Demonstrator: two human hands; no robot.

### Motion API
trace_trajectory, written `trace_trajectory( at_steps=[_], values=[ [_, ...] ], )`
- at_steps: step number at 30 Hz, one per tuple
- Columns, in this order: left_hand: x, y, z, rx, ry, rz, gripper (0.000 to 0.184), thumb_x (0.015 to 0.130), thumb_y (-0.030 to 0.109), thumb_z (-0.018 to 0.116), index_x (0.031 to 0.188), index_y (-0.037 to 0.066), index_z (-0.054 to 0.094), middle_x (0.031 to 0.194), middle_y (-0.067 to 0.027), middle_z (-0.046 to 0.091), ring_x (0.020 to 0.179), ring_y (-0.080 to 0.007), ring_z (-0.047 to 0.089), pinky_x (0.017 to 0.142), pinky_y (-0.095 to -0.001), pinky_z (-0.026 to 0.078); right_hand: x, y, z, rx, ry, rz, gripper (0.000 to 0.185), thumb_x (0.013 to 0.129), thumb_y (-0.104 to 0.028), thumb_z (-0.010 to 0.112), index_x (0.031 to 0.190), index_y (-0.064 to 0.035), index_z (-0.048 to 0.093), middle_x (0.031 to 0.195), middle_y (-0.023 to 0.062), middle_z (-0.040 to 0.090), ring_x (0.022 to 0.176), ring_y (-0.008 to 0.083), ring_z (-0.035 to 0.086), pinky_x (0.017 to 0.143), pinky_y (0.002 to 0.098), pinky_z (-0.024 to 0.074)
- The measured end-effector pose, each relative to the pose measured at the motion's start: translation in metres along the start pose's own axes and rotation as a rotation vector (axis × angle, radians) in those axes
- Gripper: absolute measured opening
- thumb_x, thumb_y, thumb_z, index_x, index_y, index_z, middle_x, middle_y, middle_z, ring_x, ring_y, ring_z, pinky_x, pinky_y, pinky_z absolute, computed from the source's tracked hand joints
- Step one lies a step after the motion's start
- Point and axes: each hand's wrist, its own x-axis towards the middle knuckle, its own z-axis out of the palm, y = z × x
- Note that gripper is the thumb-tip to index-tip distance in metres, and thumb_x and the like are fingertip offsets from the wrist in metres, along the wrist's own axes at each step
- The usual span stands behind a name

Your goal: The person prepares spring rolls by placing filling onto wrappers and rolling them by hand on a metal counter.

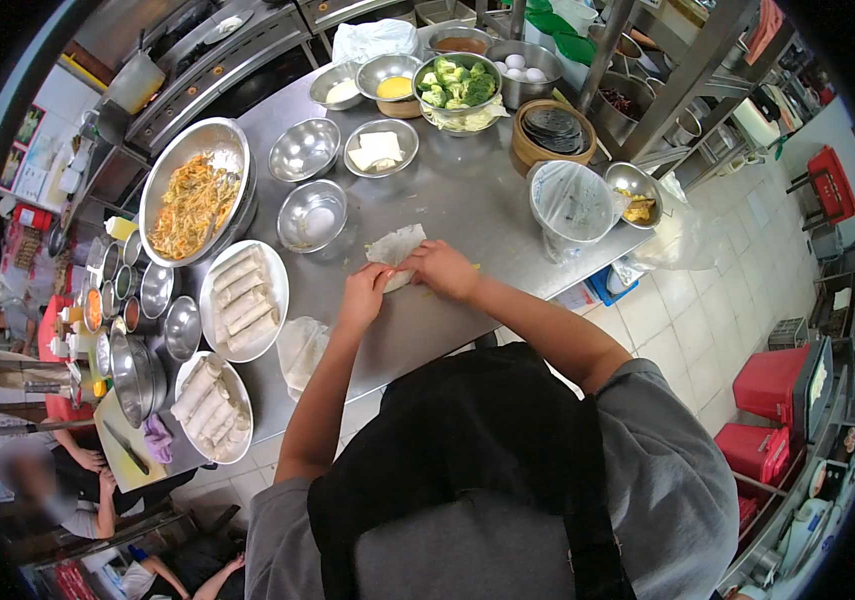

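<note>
A thin white spring roll wrapper point(394, 246), partly rolled, lies on the steel table in front of me. My left hand point(368, 288) grips its near left end, fingers bent around the rolled part. From the right, my right hand point(440, 268) presses its closed fingers on the roll's other end. The filling inside is hidden. Left of my hands, finished spring rolls lie on an oval white plate point(282, 262), with more on a second white plate point(245, 438). A stack of wrappers point(303, 352) rests at the table's near edge.
A large steel bowl point(244, 160) of shredded filling stands at the left. Small steel bowls point(313, 216), a broccoli bowl point(457, 82) and a plastic-lined tub point(574, 207) surround the work area. A knife point(127, 447) lies on a cutting board; other people are at lower left.
</note>
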Motion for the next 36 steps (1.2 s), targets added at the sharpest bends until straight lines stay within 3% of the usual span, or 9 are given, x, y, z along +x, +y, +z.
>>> trace_trajectory(
  at_steps=[3, 9, 12, 15, 20, 23, 26, 32, 36],
  values=[
    [0.003, -0.006, 0.003, -0.028, 0.004, -0.053, 0.018, 0.093, 0.018, 0.066, 0.097, 0.002, 0.073, 0.093, -0.0167, 0.070, 0.083, -0.0358, 0.067, 0.075, -0.0398, 0.052, 0.007, 0.007, -0.003, 0.053, -0.044, -0.009, 0.033, 0.079, -0.019, 0.074, 0.112, -0.0171, 0.072, 0.107, 0.0061, 0.068, 0.109, 0.0279, 0.060, 0.096, 0.0411, 0.0450],
    [0.009, -0.023, 0.005, -0.072, -0.004, -0.077, 0.020, 0.094, 0.023, 0.067, 0.097, 0.005, 0.075, 0.095, -0.0119, 0.066, 0.090, -0.0300, 0.062, 0.079, -0.0365, 0.048, 0.026, 0.025, 0.000, 0.229, -0.158, 0.035, 0.033, 0.077, -0.021, 0.078, 0.109, -0.0147, 0.076, 0.107, 0.0120, 0.067, 0.109, 0.0330, 0.059, 0.097, 0.0432, 0.0446],
    [0.008, -0.020, 0.006, 0.232, 0.043, 0.099, 0.021, 0.092, 0.027, 0.069, 0.096, 0.007, 0.075, 0.096, -0.0108, 0.064, 0.096, -0.0307, 0.059, 0.084, -0.0389, 0.046, 0.033, 0.033, 0.001, 0.221, -0.182, -0.012, 0.032, 0.079, -0.023, 0.078, 0.109, -0.0127, 0.076, 0.105, 0.0114, 0.066, 0.106, 0.0317, 0.060, 0.096, 0.0409, 0.0450],
    [-0.003, -0.003, 0.007, 0.419, 0.037, 0.175, 0.028, 0.090, 0.031, 0.069, 0.106, 0.009, 0.072, 0.100, -0.0113, 0.064, 0.099, -0.0309, 0.058, 0.090, -0.0427, 0.044, 0.036, 0.039, 0.000, 0.199, -0.219, -0.051, 0.032, 0.080, -0.022, 0.077, 0.110, -0.0113, 0.076, 0.104, 0.0114, 0.066, 0.105, 0.0318, 0.060, 0.095, 0.0401, 0.0459],
    [-0.014, 0.009, 0.011, 0.295, 0.034, 0.194, 0.040, 0.088, 0.030, 0.070, 0.120, 0.007, 0.063, 0.110, -0.0140, 0.064, 0.103, -0.0349, 0.057, 0.092, -0.0443, 0.045, 0.043, 0.048, 0.001, 0.347, -0.314, -0.034, 0.030, 0.078, -0.023, 0.078, 0.106, -0.0111, 0.077, 0.101, 0.0179, 0.068, 0.102, 0.0352, 0.063, 0.091, 0.0433, 0.0479],
    [-0.013, 0.004, 0.013, 0.207, 0.012, 0.137, 0.042, 0.087, 0.028, 0.073, 0.121, 0.006, 0.062, 0.113, -0.0158, 0.064, 0.107, -0.0363, 0.057, 0.094, -0.0451, 0.045, 0.039, 0.057, 0.006, 0.454, -0.196, -0.098, 0.028, 0.081, -0.022, 0.077, 0.105, -0.0073, 0.075, 0.099, 0.0176, 0.069, 0.098, 0.0343, 0.064, 0.088, 0.0423, 0.0493],
    [-0.011, 0.001, 0.013, 0.158, 0.018, 0.111, 0.041, 0.086, 0.027, 0.074, 0.119, 0.005, 0.063, 0.112, -0.0166, 0.064, 0.107, -0.0367, 0.057, 0.094, -0.0447, 0.045, 0.034, 0.041, -0.015, 0.682, -0.253, 0.188, 0.025, 0.085, -0.017, 0.074, 0.106, -0.0052, 0.072, 0.102, 0.0144, 0.067, 0.097, 0.0314, 0.064, 0.087, 0.0393, 0.0497],
    [-0.012, -0.006, 0.017, 0.228, 0.065, 0.119, 0.038, 0.086, 0.026, 0.074, 0.118, 0.007, 0.065, 0.119, -0.0128, 0.060, 0.113, -0.0341, 0.054, 0.096, -0.0445, 0.042, 0.016, 0.034, -0.008, 0.451, 0.040, 0.037, 0.019, 0.087, -0.018, 0.071, 0.102, -0.0053, 0.071, 0.096, 0.0150, 0.067, 0.098, 0.0346, 0.063, 0.089, 0.0421, 0.0486],
    [-0.012, 0.004, 0.016, 0.413, 0.030, 0.079, 0.039, 0.092, 0.028, 0.068, 0.124, 0.009, 0.062, 0.127, -0.0101, 0.054, 0.121, -0.0315, 0.049, 0.102, -0.0481, 0.036, 0.015, 0.036, -0.002, 0.469, 0.050, 0.056, 0.018, 0.088, -0.019, 0.069, 0.100, -0.0055, 0.072, 0.096, 0.0152, 0.067, 0.098, 0.0360, 0.063, 0.088, 0.0427, 0.0485]
  ],
)
